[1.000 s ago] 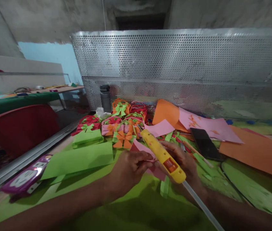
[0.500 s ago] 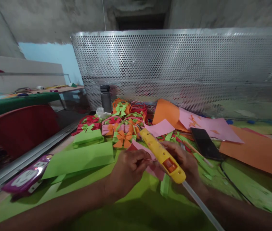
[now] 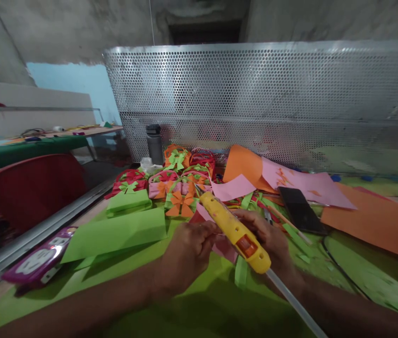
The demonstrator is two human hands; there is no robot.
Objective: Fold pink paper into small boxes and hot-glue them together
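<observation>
My left hand [image 3: 188,249] is closed in a pinch on a folded piece of pink paper [image 3: 225,246], low over the table. My right hand [image 3: 269,237] is closed around a yellow glue gun [image 3: 234,225] with a red switch, its tip pointing away and to the left. A long clear glue stick [image 3: 295,300] runs out of the gun's back end. The gun hides part of the pink paper and some of my right fingers. Just beyond stand small paper bags with an orange paper flower [image 3: 182,203] and a green paper bow [image 3: 128,187].
A folded green sheet [image 3: 117,234] and a purple case [image 3: 38,260] lie to the left. A grey bottle [image 3: 154,148] stands behind the bags. Rightward are a black phone [image 3: 300,209], orange sheets [image 3: 375,220] and a wooden stick [image 3: 288,225]. A perforated metal panel [image 3: 255,94] closes the back.
The glue gun has shifted slightly left and down, along with my right hand. My left hand and the pink paper have barely moved.
</observation>
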